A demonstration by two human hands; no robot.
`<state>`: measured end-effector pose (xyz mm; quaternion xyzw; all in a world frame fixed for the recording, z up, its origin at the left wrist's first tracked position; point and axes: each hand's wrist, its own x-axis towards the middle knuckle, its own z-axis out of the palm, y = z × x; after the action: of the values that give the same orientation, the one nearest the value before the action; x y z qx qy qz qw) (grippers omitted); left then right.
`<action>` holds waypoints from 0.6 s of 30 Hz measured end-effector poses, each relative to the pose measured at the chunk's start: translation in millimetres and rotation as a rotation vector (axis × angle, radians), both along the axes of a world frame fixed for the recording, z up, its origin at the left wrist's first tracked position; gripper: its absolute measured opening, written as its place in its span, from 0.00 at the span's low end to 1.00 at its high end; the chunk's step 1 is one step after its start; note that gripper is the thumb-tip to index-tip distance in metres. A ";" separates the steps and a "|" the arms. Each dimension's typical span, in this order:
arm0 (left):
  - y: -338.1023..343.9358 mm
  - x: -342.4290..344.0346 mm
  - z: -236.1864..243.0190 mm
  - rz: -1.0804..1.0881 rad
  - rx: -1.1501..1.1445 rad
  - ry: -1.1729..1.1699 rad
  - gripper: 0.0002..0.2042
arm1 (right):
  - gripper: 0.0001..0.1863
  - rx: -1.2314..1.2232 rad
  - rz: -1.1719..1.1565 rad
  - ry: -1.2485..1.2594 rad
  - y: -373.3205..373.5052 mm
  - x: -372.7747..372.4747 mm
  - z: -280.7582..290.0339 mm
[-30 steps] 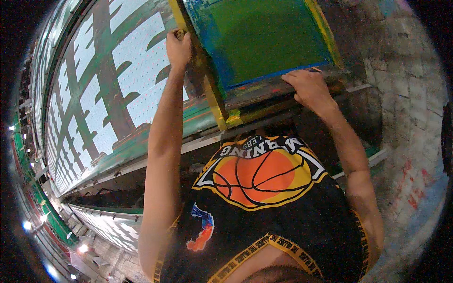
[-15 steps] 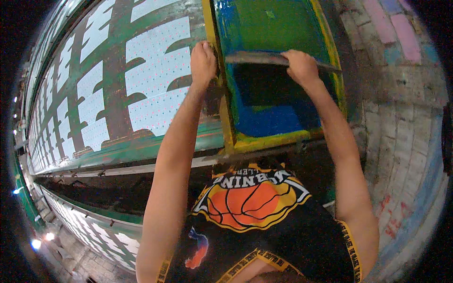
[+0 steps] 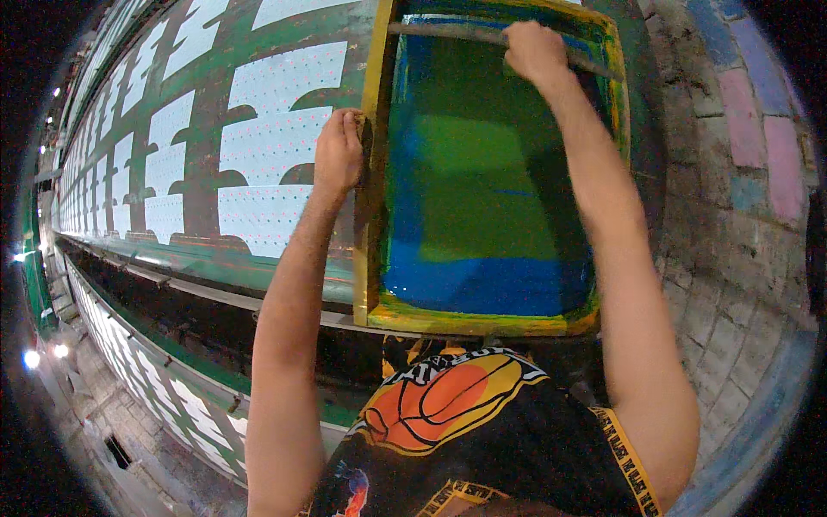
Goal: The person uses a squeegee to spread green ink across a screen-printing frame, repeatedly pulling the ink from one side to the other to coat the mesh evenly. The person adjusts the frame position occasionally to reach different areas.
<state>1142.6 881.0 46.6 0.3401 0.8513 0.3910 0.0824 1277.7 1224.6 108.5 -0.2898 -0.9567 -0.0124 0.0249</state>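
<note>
A yellow-edged screen-printing frame (image 3: 369, 250) lies flat in front of me, its mesh (image 3: 469, 185) coloured green with blue ink along the near end and left side. My right hand (image 3: 536, 56) is closed round the upper edge of a long squeegee (image 3: 452, 33), which spans the frame crosswise near its far end. On the frame's left bar rests my left hand (image 3: 339, 153), fingers curled together against the outer side of the bar. The squeegee's blade edge is hard to make out.
Left of the frame, a long green print table (image 3: 198, 233) carries rows of pale, dotted cut fabric pieces (image 3: 271, 142). A second table with similar pieces (image 3: 155, 370) runs behind a dark gap at lower left. Worn paving (image 3: 715, 250) lies to the right.
My right hand has pushed the squeegee away from me, from mid-frame to near the far end. More green mesh shows behind it. My left hand stays at the left bar; the view has shifted.
</note>
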 end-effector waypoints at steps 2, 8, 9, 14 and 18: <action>0.1 1.0 -0.6 0.020 -0.021 0.022 0.18 | 0.09 0.023 0.022 0.007 -29.0 25.6 -5.7; 0.0 2.8 3.1 0.023 -0.013 0.001 0.18 | 0.10 -0.105 0.028 -0.019 -24.1 38.2 13.5; 0.4 4.0 5.8 0.027 -0.019 0.000 0.18 | 0.11 -0.080 0.034 -0.023 -10.9 31.3 17.0; 1.4 7.9 11.7 0.050 -0.041 -0.022 0.17 | 0.12 0.055 0.148 0.060 55.1 -13.3 20.5; 1.2 5.0 8.5 0.055 -0.065 0.023 0.17 | 0.09 -0.152 0.037 -0.175 68.9 -35.7 27.8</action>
<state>1147.6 882.2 55.0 0.3182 0.8734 0.3614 0.0725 1242.0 1293.5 136.3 -0.2710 -0.9586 0.0353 -0.0803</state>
